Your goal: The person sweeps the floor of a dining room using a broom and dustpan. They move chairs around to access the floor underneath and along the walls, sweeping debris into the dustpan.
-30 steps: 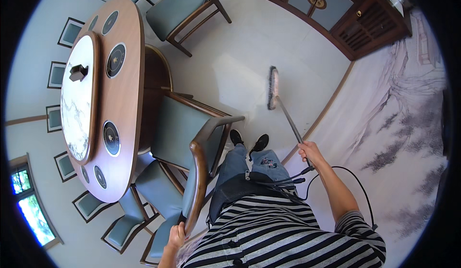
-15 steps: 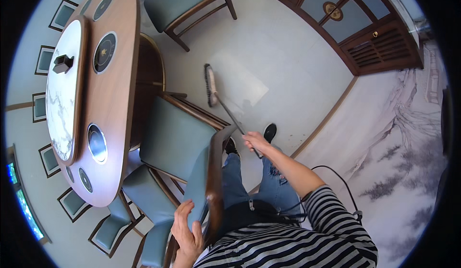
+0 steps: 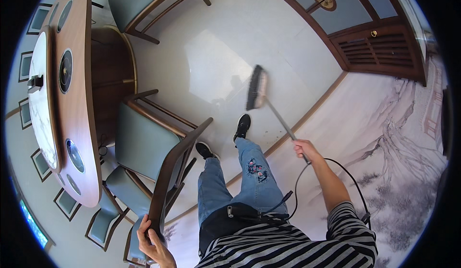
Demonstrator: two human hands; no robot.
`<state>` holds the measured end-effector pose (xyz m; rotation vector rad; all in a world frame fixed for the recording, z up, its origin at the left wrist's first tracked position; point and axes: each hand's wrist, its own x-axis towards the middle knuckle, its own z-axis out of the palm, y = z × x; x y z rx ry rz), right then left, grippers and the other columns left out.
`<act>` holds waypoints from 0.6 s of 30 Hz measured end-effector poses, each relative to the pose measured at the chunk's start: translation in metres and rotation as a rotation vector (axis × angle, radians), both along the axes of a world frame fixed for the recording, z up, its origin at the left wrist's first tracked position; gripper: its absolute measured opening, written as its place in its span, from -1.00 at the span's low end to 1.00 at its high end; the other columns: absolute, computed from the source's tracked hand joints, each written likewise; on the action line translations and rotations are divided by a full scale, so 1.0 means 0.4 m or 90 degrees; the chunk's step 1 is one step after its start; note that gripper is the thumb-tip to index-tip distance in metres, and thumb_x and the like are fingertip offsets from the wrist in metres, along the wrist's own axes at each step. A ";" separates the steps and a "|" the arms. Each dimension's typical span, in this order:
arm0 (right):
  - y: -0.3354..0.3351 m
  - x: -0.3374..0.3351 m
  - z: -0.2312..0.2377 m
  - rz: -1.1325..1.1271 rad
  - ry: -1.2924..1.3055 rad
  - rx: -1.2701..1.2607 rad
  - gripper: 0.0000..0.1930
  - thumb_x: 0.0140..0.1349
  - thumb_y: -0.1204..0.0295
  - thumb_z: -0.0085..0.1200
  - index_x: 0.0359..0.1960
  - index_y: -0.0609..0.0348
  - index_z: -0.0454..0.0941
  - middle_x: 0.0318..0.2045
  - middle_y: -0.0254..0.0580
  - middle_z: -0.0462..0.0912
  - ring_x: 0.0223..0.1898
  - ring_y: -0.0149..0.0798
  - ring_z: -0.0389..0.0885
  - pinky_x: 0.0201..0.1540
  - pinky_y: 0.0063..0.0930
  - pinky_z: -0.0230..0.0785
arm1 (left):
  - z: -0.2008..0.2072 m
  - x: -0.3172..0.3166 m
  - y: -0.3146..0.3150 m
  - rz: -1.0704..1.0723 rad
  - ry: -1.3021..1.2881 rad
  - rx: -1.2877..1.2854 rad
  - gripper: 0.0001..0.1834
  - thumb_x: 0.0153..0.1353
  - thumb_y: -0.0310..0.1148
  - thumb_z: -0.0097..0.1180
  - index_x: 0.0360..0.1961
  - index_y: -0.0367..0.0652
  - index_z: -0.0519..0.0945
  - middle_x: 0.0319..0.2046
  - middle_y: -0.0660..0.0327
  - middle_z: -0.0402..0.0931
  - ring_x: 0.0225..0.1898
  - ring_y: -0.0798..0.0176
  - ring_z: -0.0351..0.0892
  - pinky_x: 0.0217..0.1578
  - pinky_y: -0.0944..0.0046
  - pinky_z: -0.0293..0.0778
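Note:
A long-handled broom (image 3: 279,116) slants across the middle, its dark-bristled head over the pale floor ahead of my feet. My right hand (image 3: 306,151) is closed round the upper end of its grey handle. The bristles are slightly blurred. At lower left, my left hand (image 3: 154,246) grips the end of the dark wooden back rail of a chair (image 3: 141,140) with a grey-green seat. Its fingers curl over the rail, and part of the grip is hidden. This chair stands at an angle beside my left leg.
A large table (image 3: 79,99) with a marble-look centre fills the left, with several more chairs around it. Another chair (image 3: 144,1) stands farther off. A dark wooden cabinet (image 3: 379,51) is at upper right, beside a painted wall (image 3: 365,124). A black cable (image 3: 355,181) loops by my right arm.
The broom and my right hand have swung to the right. My left hand, open and lifted before, has taken hold of the chair's back rail. My feet have shifted and the view has turned.

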<state>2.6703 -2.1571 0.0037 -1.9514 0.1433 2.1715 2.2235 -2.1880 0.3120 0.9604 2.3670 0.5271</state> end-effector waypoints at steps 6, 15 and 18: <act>0.001 0.009 0.093 0.066 -0.091 0.068 -0.87 0.14 0.36 -0.07 -0.33 0.11 0.35 -0.74 -0.47 0.25 -0.84 -0.61 0.09 -0.81 -0.68 0.03 | 0.004 0.026 0.027 0.082 0.067 -0.002 -0.78 0.20 -0.41 -0.18 -0.42 -0.39 0.43 -0.23 -0.06 0.47 -0.23 0.25 0.42 -0.14 0.31 0.27; 0.247 -0.374 0.004 0.187 0.169 0.140 -0.70 0.15 0.40 -0.08 -0.07 0.16 0.30 -0.70 -0.49 0.23 -0.75 -0.64 0.13 -0.78 -0.73 -0.01 | -0.030 -0.033 0.077 -0.016 0.237 -0.155 -0.75 0.15 -0.48 -0.15 -0.66 -0.33 0.36 -0.38 0.02 0.51 -0.46 0.29 0.41 -0.42 0.37 0.31; 0.361 -0.624 -0.162 0.255 0.258 0.249 -0.82 0.15 0.42 -0.09 -0.26 0.24 0.29 -0.74 -0.43 0.25 -0.78 -0.59 0.15 -0.79 -0.68 0.02 | -0.050 -0.003 0.107 -0.006 0.261 -0.077 -0.79 0.11 -0.54 -0.19 -0.62 -0.39 0.40 -0.62 0.16 0.31 -0.55 0.28 0.29 -0.51 0.36 0.19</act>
